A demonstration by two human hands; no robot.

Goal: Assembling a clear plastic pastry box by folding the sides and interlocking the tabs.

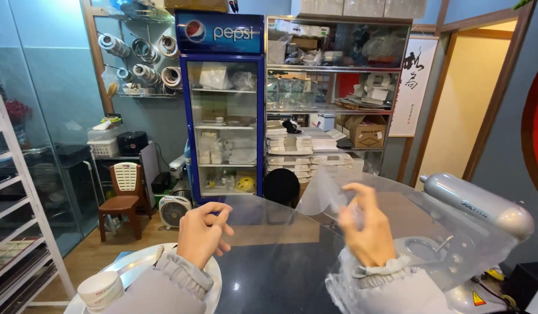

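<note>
Two hands are up in front of us, working a clear plastic sheet that bows across the dark table. Our left hand pinches the sheet's near-left edge, fingers curled against the thumb. Our right hand is blurred; its fingers seem to close on the sheet higher up, where the film rises and curls over, though we cannot tell how firm that hold is.

As for progress, we judge the sheet is only partly handled: it is lifted and spread between both hands, not lying flat, and its right part drapes toward the silver stand mixer. Nothing shows it trimmed, folded or fitted to anything yet.

Beside our left sleeve sits a round metal tray with a paper cup at its near edge. Behind the table stand a glass-door fridge, shelves of boxes and stacked trays, a small fan on the floor and a wooden chair.
</note>
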